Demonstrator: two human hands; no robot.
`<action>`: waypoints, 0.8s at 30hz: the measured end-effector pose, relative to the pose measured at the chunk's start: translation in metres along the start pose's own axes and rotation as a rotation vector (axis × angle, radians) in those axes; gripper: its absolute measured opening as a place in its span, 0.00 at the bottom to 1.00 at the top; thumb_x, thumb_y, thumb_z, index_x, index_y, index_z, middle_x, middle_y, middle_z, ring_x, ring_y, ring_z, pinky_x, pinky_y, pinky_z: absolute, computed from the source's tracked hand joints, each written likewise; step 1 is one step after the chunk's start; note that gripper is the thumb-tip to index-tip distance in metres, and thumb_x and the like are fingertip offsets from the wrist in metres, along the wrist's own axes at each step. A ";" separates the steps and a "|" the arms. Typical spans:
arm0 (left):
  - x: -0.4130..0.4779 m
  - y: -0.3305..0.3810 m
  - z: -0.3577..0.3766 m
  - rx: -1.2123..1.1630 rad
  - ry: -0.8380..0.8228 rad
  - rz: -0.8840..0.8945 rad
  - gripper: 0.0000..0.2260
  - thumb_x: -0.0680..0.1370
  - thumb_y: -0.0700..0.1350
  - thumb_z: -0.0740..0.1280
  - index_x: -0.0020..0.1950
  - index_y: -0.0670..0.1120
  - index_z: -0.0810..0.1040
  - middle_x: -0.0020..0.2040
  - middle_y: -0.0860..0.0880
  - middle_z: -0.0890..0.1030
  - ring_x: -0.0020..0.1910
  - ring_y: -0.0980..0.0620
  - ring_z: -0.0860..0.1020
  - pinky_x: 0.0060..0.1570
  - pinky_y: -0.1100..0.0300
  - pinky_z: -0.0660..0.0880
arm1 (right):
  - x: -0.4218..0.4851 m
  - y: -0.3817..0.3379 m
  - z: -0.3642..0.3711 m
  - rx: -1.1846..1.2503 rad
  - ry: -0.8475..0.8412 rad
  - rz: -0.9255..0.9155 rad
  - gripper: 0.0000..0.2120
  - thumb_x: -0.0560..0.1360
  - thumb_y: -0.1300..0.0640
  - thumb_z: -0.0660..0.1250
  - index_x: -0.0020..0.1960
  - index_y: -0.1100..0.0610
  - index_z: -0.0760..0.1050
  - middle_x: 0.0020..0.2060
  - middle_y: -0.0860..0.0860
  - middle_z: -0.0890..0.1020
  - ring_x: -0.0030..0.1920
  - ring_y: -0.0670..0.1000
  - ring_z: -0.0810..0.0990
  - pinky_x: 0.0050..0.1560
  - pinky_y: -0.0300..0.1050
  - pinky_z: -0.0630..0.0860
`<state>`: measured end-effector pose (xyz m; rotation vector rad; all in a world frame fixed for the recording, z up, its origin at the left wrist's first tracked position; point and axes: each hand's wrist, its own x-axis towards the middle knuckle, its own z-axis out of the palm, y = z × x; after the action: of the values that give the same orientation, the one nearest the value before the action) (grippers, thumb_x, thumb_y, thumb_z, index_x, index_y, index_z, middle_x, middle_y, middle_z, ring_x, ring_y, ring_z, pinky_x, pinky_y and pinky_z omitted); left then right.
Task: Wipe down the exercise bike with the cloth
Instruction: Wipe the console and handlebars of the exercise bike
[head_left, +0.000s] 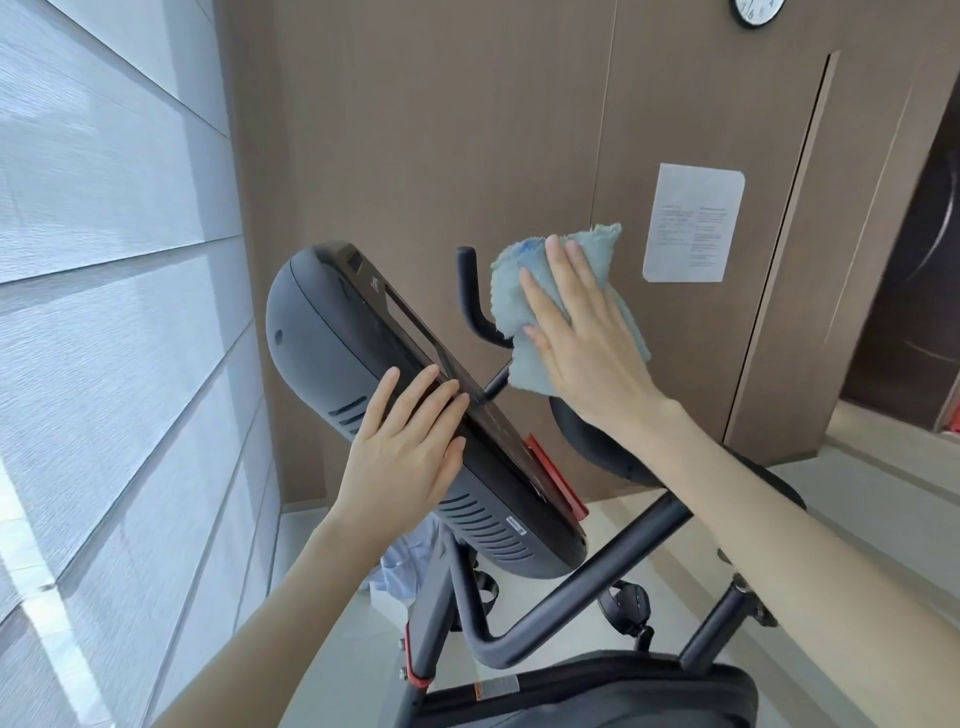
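Brown wall (415, 130) panelling with a paper sheet (693, 223) is seen beyond the hands. The bike (597, 571) console (353, 364) is touched along its edge by the flat, straight-fingered left hand (400, 462). Up and to its right, the cloth (511, 291) is pressed at the handlebar (470, 291) by the right hand (587, 353), fingers spread and straight.

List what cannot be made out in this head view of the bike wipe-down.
Head view throughout.
Surface under the cloth: hidden by cloth and right hand.
Wall notice: print too small.
Clock: cut off by top edge.
Console display: seen edge-on, partly under left hand.
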<state>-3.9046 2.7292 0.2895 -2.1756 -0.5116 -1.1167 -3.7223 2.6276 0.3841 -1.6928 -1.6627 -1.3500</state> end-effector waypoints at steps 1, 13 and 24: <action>0.000 0.000 0.000 0.002 0.002 0.001 0.17 0.80 0.48 0.57 0.63 0.43 0.77 0.63 0.46 0.77 0.69 0.45 0.68 0.73 0.43 0.54 | 0.011 -0.001 -0.001 0.047 -0.001 0.041 0.24 0.81 0.53 0.51 0.72 0.64 0.61 0.73 0.65 0.58 0.74 0.63 0.54 0.71 0.54 0.55; 0.002 0.006 -0.003 -0.001 0.024 -0.034 0.17 0.79 0.48 0.59 0.62 0.42 0.79 0.62 0.45 0.79 0.68 0.44 0.71 0.71 0.42 0.56 | -0.064 -0.026 0.008 0.317 -0.014 0.330 0.31 0.80 0.46 0.47 0.75 0.63 0.45 0.56 0.63 0.74 0.47 0.59 0.78 0.39 0.49 0.78; 0.002 0.006 -0.001 -0.004 0.035 -0.036 0.16 0.79 0.48 0.59 0.62 0.43 0.79 0.62 0.46 0.79 0.68 0.44 0.70 0.72 0.43 0.56 | 0.004 -0.013 -0.002 0.338 0.003 0.331 0.25 0.81 0.50 0.52 0.75 0.58 0.53 0.64 0.65 0.65 0.55 0.61 0.74 0.45 0.51 0.77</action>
<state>-3.9006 2.7239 0.2890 -2.1545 -0.5352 -1.1734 -3.7355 2.6310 0.3837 -1.6672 -1.4316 -0.8626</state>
